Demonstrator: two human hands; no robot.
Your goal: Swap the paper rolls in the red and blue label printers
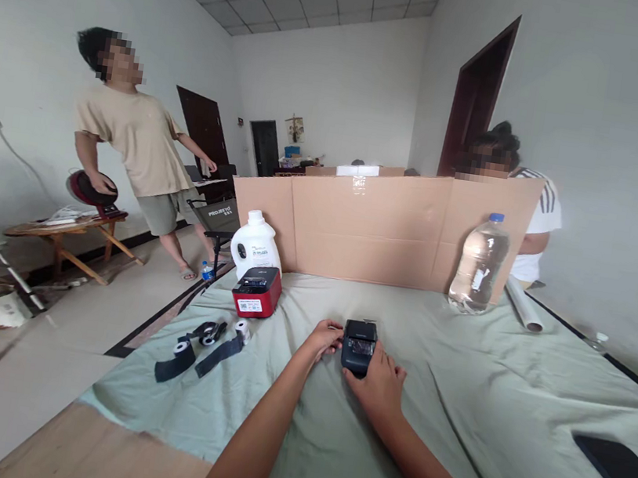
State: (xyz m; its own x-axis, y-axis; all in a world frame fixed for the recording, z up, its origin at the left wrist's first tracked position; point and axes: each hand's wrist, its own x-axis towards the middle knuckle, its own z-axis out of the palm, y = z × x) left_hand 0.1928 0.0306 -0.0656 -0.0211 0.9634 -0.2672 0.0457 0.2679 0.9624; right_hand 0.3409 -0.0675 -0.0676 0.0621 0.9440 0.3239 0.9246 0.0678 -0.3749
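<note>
A small black portable printer (360,348) with a clear window in its lid is on the green cloth in front of me. My right hand (383,379) is closed around its right side and near corner, thumb along the front edge. At the printer's left edge, my left hand (329,338) has its fingers curled together. Whether those fingertips touch the printer or pinch something small is too fine to make out. To the left lie a paper roll (243,330), loose dark strips (175,361) and a black roll-like piece (209,332).
Behind stand a red-and-black box-shaped device (256,293), a white jug (255,246), a cardboard screen (367,234) and a large water bottle (478,265). A plastic film roll (523,306) and a black flat slab (621,475) lie right. Two people are beyond the table.
</note>
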